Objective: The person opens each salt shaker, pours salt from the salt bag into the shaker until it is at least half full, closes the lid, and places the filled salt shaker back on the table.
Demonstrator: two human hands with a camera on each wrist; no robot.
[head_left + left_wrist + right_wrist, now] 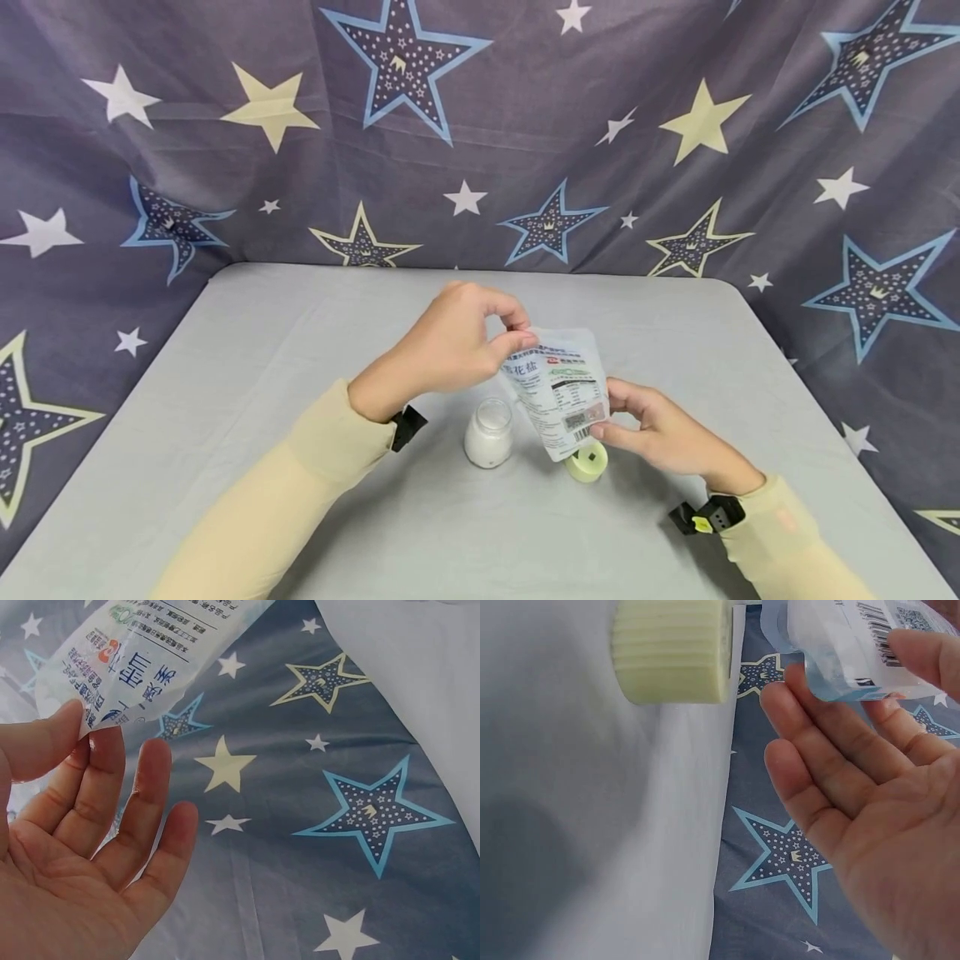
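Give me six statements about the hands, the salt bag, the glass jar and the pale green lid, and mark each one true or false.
1. The left hand pinches an upper corner of the salt bag. True.
2. Only one hand touches that bag. False: the right hand holds it too, lower down.
3. The glass jar stands uncovered on the gray table. True.
4. The jar's contents are dark green. False: they are white.
5. In the head view, the pale green lid sits to the right of the jar. True.
6. The lid's side is smooth. False: the right wrist view shows it ridged.
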